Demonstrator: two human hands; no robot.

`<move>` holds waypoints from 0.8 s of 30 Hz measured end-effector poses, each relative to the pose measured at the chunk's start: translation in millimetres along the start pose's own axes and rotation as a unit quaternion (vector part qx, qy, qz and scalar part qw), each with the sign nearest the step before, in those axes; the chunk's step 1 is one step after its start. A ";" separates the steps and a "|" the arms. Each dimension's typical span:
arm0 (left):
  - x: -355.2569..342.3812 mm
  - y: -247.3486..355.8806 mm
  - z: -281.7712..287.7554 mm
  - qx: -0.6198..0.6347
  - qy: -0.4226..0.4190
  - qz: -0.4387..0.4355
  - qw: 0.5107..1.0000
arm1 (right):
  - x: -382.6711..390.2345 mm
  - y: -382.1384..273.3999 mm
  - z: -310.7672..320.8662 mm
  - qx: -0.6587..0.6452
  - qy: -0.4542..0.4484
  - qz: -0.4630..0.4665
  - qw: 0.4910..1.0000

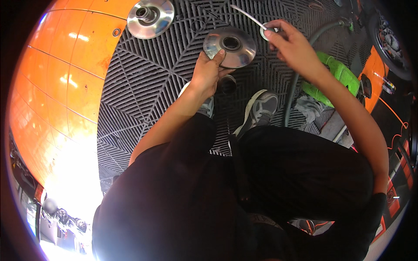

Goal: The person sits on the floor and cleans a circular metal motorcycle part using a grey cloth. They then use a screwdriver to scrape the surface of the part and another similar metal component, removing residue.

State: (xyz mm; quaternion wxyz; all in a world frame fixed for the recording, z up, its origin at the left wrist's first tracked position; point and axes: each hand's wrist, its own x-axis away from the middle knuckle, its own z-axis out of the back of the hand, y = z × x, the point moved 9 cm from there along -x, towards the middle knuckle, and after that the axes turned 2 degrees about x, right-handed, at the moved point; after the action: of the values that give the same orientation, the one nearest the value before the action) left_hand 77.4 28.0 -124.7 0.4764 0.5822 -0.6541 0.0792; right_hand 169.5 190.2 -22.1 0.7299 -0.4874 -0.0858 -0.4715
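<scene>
A shiny metal pulley disc point(241, 50) with a round hole through its hub is in my left hand point(207, 74). The thumb lies on its near face and the fingers are under its edge. To its right, my right hand point(294, 48) is closed round a thing with a circular pale rim, mostly hidden by the fingers. From it a thin white tube point(248, 16) sticks out toward the far left, above the disc and apart from it. Another metal pulley disc point(163, 21), with a raised hub, rests on the floor at the far left.
Black ribbed matting point(143, 91) covers the floor beside an orange panel point(65, 65). A dark ring-shaped part point(227, 85) is between my shoes. On the right are a hose point(292, 95), a green plastic container point(333, 76), a grey rag point(310, 108) and a wheel point(389, 43).
</scene>
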 end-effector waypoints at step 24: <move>41.3 52.0 -42.1 -0.646 -0.094 -0.613 0.445 | 54.6 102.1 47.0 0.030 0.065 -0.085 0.994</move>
State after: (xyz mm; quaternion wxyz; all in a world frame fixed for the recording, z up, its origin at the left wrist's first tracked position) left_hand 61.6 43.5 -49.2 0.5755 0.3595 -0.0302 -0.7339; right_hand 293.6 202.6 -30.5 0.7054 -0.4249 -0.0930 -0.5596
